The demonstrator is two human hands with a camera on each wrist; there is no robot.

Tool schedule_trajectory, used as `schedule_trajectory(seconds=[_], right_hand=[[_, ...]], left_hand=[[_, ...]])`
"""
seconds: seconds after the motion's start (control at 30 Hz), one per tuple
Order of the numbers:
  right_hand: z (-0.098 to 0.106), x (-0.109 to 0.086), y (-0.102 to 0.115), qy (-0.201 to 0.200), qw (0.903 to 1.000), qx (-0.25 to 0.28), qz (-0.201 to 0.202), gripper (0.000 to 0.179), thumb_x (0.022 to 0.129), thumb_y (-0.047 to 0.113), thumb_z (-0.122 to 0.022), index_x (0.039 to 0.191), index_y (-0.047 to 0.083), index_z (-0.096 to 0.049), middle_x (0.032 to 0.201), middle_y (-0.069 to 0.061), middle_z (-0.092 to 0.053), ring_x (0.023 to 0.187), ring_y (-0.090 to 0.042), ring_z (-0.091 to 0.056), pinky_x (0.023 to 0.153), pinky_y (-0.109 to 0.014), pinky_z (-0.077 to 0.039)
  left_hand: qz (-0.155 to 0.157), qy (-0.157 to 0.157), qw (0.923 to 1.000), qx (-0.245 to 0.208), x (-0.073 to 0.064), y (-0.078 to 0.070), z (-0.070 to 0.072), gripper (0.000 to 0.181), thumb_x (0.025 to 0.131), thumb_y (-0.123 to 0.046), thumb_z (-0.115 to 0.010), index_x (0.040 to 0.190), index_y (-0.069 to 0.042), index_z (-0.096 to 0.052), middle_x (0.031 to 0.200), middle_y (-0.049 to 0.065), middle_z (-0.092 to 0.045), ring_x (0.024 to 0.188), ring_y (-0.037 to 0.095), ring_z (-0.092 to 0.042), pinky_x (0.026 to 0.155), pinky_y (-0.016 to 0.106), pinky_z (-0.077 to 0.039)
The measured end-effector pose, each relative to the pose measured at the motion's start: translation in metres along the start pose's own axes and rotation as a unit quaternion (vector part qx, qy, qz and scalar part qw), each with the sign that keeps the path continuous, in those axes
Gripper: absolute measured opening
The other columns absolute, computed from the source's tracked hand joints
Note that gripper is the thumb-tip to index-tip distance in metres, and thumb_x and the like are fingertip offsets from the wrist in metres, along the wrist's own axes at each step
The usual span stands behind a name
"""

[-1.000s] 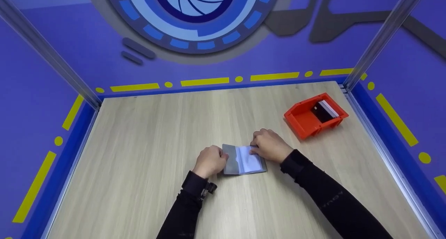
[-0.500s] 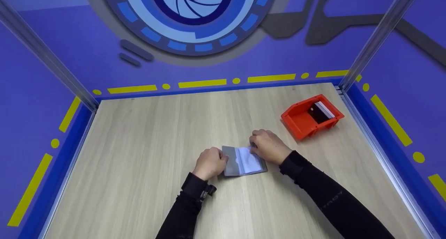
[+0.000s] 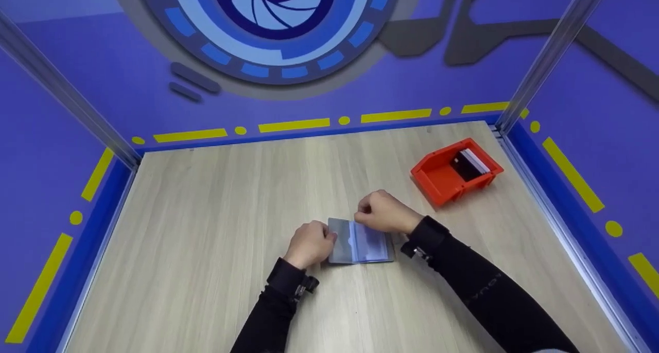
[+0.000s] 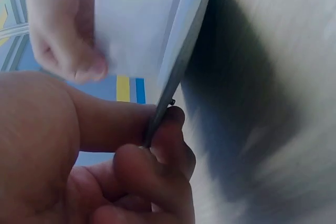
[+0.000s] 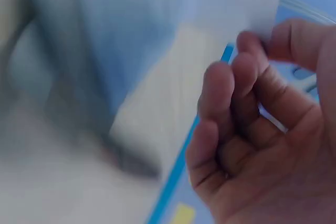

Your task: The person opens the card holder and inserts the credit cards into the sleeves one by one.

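A small grey card holder lies spread on the wooden table in the head view, with translucent plastic sleeves inside. At its left edge, my left hand pinches the grey cover between thumb and fingers. My right hand is over the top of the right half, pinching the corner of a raised clear sleeve between thumb and index finger. The left wrist view also shows this sleeve standing up from the holder. Much of the right wrist view is blurred.
An orange bin stands to the right, behind my right hand, holding a black item with white edges. Blue-purple panels with yellow marks and metal posts enclose the table at the back and sides.
My right hand has moved left across the card holder's top edge, lifting and turning a clear sleeve leftward. My left hand keeps its pinch on the cover. The head view has shifted slightly.
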State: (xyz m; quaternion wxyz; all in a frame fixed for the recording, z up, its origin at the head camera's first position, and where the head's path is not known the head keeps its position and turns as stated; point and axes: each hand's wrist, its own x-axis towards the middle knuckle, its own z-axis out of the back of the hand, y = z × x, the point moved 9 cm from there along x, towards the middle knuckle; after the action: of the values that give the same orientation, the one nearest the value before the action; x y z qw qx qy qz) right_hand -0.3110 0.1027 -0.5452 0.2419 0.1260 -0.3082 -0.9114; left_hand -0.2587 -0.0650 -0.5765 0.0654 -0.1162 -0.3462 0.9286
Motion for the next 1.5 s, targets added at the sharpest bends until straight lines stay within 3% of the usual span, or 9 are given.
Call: schedule_trajectory(seconds=[0.17,0.37,0.5,0.73,0.83,1.03,1.23,1.37,1.5], right_hand=[[-0.018,0.018,0.010,0.016,0.9981,0.051,-0.031,0.036,0.098,0.019,-0.069,0.064,0.022,-0.059,0.059,0.013,-0.043,0.056,-0.007,-0.040,0.057,-0.026,-0.031],[-0.038,0.031,0.014,0.045,0.9981,0.007,-0.041,0.042,0.101,0.022,-0.068,0.060,0.019,-0.060,0.055,0.015,-0.045,0.053,-0.006,-0.042,0.055,-0.024,-0.032],[-0.038,0.028,0.013,0.051,0.9979,-0.005,-0.040,0.047,0.103,0.022,-0.064,0.057,0.018,-0.060,0.053,0.015,-0.044,0.051,-0.007,-0.040,0.054,-0.025,-0.031],[-0.038,0.018,0.016,0.050,0.9985,0.019,-0.004,0.034,0.105,0.020,-0.060,0.082,0.010,-0.083,0.070,0.012,-0.057,0.060,-0.006,-0.046,0.061,-0.024,-0.037],[-0.030,0.011,0.014,0.019,0.9998,0.009,0.005,0.028,0.103,0.018,-0.064,0.087,0.011,-0.085,0.078,0.009,-0.065,0.065,-0.006,-0.052,0.065,-0.024,-0.042],[0.022,-0.010,-0.011,-0.078,0.9959,-0.038,-0.027,0.020,0.101,0.018,-0.071,0.088,0.009,-0.082,0.079,-0.002,-0.070,0.069,-0.014,-0.057,0.070,-0.032,-0.049],[0.098,-0.028,-0.058,-0.118,0.9839,-0.059,-0.121,0.021,0.105,0.026,-0.073,0.102,0.007,-0.082,0.085,-0.007,-0.069,0.076,-0.024,-0.060,0.069,-0.034,-0.050],[0.150,-0.039,-0.099,-0.149,0.9620,-0.130,-0.189,0.029,0.104,0.025,-0.072,0.085,0.003,-0.073,0.073,-0.006,-0.055,0.068,-0.027,-0.055,0.062,-0.037,-0.043],[0.188,-0.046,-0.144,-0.148,0.9327,-0.229,-0.236,0.032,0.100,0.022,-0.073,0.085,-0.005,-0.069,0.076,-0.020,-0.060,0.069,-0.038,-0.060,0.063,-0.052,-0.052]], left_hand=[[-0.008,-0.006,0.9999,0.004,-0.001,-0.001,0.000,0.041,0.108,-0.021,-0.064,0.069,-0.019,-0.051,0.064,-0.004,-0.050,0.056,0.016,-0.048,0.055,0.032,-0.035],[-0.021,0.002,0.9995,0.025,0.000,-0.003,-0.006,0.028,0.108,-0.017,-0.058,0.080,-0.014,-0.059,0.075,0.003,-0.056,0.067,0.022,-0.052,0.062,0.036,-0.040],[-0.033,0.006,0.9990,0.028,0.000,-0.004,-0.007,0.034,0.112,-0.022,-0.052,0.079,-0.015,-0.058,0.076,0.002,-0.056,0.068,0.021,-0.052,0.064,0.037,-0.041],[-0.017,-0.011,0.9995,0.024,0.001,0.001,-0.004,0.046,0.109,-0.029,-0.065,0.068,-0.020,-0.046,0.065,-0.004,-0.046,0.057,0.015,-0.046,0.055,0.031,-0.034],[-0.002,-0.007,0.9998,0.021,0.001,0.004,-0.006,0.043,0.107,-0.025,-0.068,0.069,-0.019,-0.050,0.066,-0.004,-0.049,0.058,0.016,-0.048,0.056,0.031,-0.035],[0.009,-0.001,0.9998,0.017,0.003,0.002,-0.006,0.036,0.107,-0.027,-0.068,0.074,-0.016,-0.057,0.071,-0.002,-0.054,0.063,0.018,-0.052,0.058,0.033,-0.038],[0.023,0.002,0.9996,0.018,0.003,0.005,-0.005,0.037,0.108,-0.027,-0.066,0.073,-0.017,-0.057,0.069,-0.003,-0.053,0.062,0.017,-0.050,0.057,0.033,-0.038],[0.023,0.005,0.9996,0.016,0.001,0.006,-0.005,0.038,0.108,-0.027,-0.066,0.073,-0.017,-0.055,0.070,-0.002,-0.053,0.062,0.018,-0.051,0.057,0.033,-0.038],[0.017,0.003,0.9997,0.017,0.000,0.007,-0.006,0.040,0.108,-0.027,-0.066,0.071,-0.018,-0.052,0.068,-0.003,-0.051,0.060,0.017,-0.049,0.056,0.033,-0.037]])
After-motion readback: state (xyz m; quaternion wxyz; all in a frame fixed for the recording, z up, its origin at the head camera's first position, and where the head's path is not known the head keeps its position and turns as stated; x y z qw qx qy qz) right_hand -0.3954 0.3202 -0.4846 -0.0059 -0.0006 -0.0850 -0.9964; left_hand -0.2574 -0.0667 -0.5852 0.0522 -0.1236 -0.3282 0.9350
